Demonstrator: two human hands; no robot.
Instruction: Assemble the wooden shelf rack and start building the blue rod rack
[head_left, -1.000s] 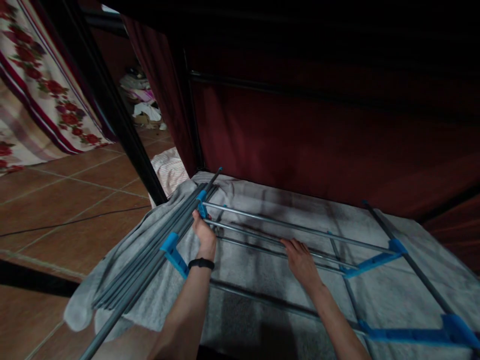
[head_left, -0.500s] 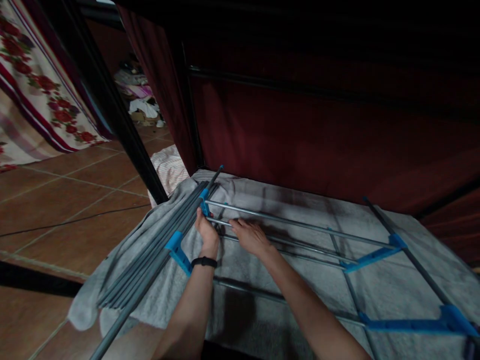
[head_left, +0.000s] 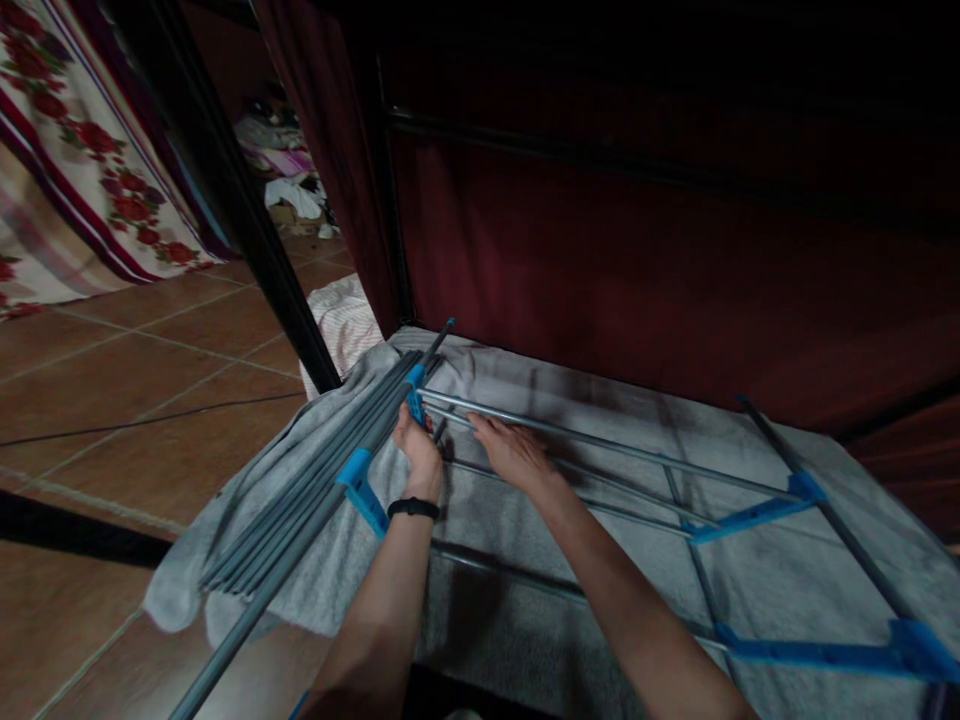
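A frame of grey metal rods (head_left: 600, 440) joined by blue plastic connectors (head_left: 757, 512) lies on a grey cloth (head_left: 525, 620) on the floor. My left hand (head_left: 417, 452), with a black band on the wrist, is closed round a rod at the blue corner connector (head_left: 415, 390). My right hand (head_left: 510, 450) lies just to its right, its fingers curled over one of the cross rods. A bundle of loose grey rods (head_left: 315, 490) rests along the cloth's left edge, with another blue connector (head_left: 360, 482) on it.
A dark red fabric panel (head_left: 637, 270) on a black frame stands right behind the cloth. A black post (head_left: 247, 230) slants at the left. Brown floor tiles (head_left: 135, 400), a flowered cloth (head_left: 82, 160) and a heap of clothes (head_left: 289, 190) lie beyond.
My right hand has slid left along the cross rods, from the frame's middle to just beside my left hand. My left hand has kept its hold at the corner connector.
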